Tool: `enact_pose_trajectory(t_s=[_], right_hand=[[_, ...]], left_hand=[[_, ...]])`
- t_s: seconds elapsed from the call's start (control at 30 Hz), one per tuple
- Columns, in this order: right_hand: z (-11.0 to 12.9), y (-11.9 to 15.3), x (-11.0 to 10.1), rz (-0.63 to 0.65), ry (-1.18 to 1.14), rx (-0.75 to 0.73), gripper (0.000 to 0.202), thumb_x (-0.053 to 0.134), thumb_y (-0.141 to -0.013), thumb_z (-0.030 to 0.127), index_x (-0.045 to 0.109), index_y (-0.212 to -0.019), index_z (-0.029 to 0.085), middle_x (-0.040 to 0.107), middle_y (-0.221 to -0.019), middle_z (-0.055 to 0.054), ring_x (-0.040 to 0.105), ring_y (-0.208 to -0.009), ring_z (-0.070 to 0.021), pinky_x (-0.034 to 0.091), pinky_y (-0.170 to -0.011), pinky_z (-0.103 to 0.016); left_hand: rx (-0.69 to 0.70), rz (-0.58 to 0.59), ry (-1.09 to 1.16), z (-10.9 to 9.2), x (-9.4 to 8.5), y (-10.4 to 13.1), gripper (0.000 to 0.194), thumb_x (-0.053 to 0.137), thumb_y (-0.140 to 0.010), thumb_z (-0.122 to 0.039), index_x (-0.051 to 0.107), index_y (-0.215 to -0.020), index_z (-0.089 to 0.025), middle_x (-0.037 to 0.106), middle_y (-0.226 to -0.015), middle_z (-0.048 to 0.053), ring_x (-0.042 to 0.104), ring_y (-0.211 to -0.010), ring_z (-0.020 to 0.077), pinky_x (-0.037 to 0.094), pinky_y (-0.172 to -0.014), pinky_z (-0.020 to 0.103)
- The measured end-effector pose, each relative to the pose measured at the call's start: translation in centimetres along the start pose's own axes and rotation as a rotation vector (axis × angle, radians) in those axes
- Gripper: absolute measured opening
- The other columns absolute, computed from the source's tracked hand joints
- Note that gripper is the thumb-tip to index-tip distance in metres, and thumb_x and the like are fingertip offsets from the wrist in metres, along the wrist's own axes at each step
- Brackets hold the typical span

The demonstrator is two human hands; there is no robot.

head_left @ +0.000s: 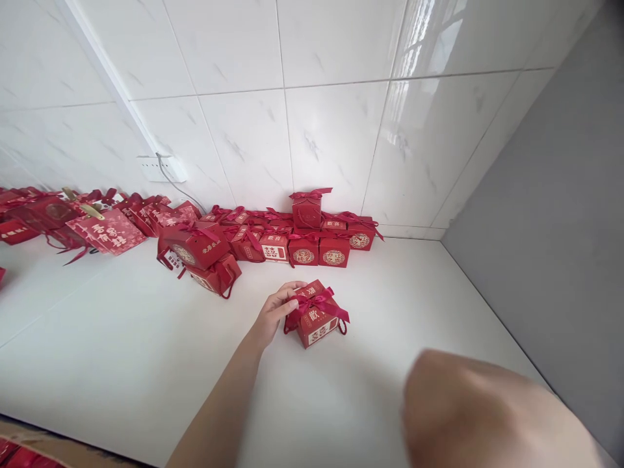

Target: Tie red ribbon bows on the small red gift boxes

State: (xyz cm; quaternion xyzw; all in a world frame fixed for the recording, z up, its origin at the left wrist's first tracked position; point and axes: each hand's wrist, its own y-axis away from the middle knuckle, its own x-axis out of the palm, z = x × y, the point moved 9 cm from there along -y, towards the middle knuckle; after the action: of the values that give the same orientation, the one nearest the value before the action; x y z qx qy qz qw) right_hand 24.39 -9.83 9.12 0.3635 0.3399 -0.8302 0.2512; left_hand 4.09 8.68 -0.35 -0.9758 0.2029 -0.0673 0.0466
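A red gift box (320,317) tied with a dark pink ribbon bow stands on the white tabletop in front of me. My left hand (277,313) grips its left side, the thumb on the ribbon and the fingers behind the box. White panels with red characters show on its near face, and cord loops hang at its ends. At the lower right, close to the camera, my right hand (455,406) is smeared by motion. Its fingers cannot be made out, nor whether anything is in them.
Similar red boxes (333,252) stand in rows along the tiled wall, one stacked on top. Two more boxes (207,250) are stacked left of them. Red bags (110,231) lie farther left. A cable runs from a wall socket (160,169). A grey panel (550,214) bounds the right side.
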Motion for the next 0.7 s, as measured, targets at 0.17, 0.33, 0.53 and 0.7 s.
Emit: enact_pose_trajectory(t_s=[0.17, 0.33, 0.53, 0.7], right_hand=[[-8.6, -8.4, -0.1, 0.267, -0.083, 0.454, 0.029, 0.047, -0.094, 0.047, 0.064, -0.107, 0.028, 0.07, -0.103, -0.005, 0.066, -0.09, -0.0227, 0.05, -0.075, -0.034], [-14.3, -8.8, 3.1, 0.31, -0.002, 0.753, 0.039, 0.048, -0.09, 0.055, 0.06, -0.103, 0.02, 0.068, -0.105, -0.012, 0.063, -0.089, -0.0272, 0.044, -0.071, -0.035], [-13.3, -9.7, 4.8, 0.395, -0.283, 0.608, 0.033, 0.05, -0.089, 0.042, 0.045, -0.065, 0.02, 0.059, -0.068, 0.001, 0.045, -0.056, -0.0117, 0.032, -0.052, -0.025], [-12.3, -10.1, 4.4, 0.376, -0.447, 0.512, 0.032, 0.044, -0.094, 0.04, 0.051, -0.07, 0.019, 0.056, -0.071, 0.001, 0.043, -0.059, -0.0114, 0.034, -0.056, -0.025]], left_hand=[[-0.04, -0.044, 0.037, 0.7, -0.6, -0.2, 0.031, 0.057, -0.088, -0.043, 0.073, -0.089, -0.017, 0.053, -0.135, 0.01, 0.053, -0.119, 0.0325, 0.046, -0.096, 0.039], [-0.05, -0.11, -0.016, 0.9, -1.6, -0.2, 0.027, 0.061, -0.085, -0.042, 0.072, -0.084, -0.017, 0.055, -0.133, 0.009, 0.054, -0.118, 0.0324, 0.046, -0.093, 0.038], [-0.068, -0.125, -0.023, 1.2, -1.8, -0.2, 0.028, 0.064, -0.084, -0.041, 0.066, -0.073, -0.015, 0.057, -0.128, 0.01, 0.056, -0.113, 0.0309, 0.048, -0.088, 0.036], [-0.069, -0.183, -0.038, 1.0, -2.1, -0.1, 0.031, 0.067, -0.082, -0.04, 0.06, -0.064, -0.016, 0.059, -0.123, 0.009, 0.058, -0.11, 0.0289, 0.047, -0.09, 0.036]])
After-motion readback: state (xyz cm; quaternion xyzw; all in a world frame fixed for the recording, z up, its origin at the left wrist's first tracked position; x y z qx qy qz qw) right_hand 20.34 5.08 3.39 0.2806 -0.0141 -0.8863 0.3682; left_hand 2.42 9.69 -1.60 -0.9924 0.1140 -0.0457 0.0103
